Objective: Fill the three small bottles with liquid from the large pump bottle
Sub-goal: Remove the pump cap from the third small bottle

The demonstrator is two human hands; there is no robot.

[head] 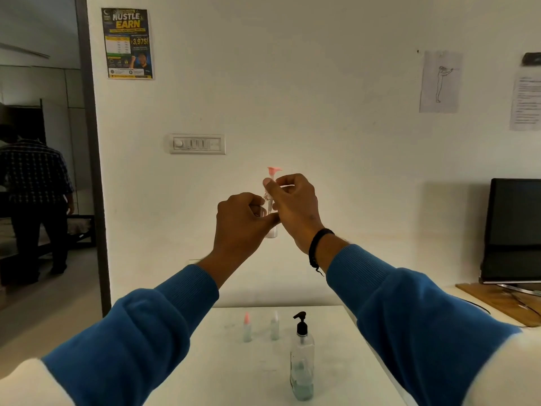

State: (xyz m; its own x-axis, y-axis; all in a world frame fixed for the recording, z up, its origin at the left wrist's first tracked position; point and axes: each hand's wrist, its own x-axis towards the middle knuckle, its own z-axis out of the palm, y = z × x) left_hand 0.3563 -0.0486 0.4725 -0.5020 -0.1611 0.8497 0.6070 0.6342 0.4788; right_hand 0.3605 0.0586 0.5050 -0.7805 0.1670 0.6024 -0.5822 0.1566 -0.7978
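Both my hands are raised well above the white table (pixel 336 376). My left hand (pixel 241 227) grips the body of a small clear bottle (pixel 271 233), whose bottom shows below my fingers. My right hand (pixel 292 209) pinches its pink pump top (pixel 274 170) at the neck. On the table stand two more small bottles, one with a pink cap (pixel 247 328) and one with a clear cap (pixel 274 326). The large pump bottle (pixel 302 364) with a black pump stands to their right, partly full of pale liquid.
A dark monitor (pixel 513 230) sits on a wooden board (pixel 497 300) at the right. The white wall close behind the table carries a switch panel (pixel 197 144), a poster and papers. A person (pixel 36 206) stands in the doorway at the left.
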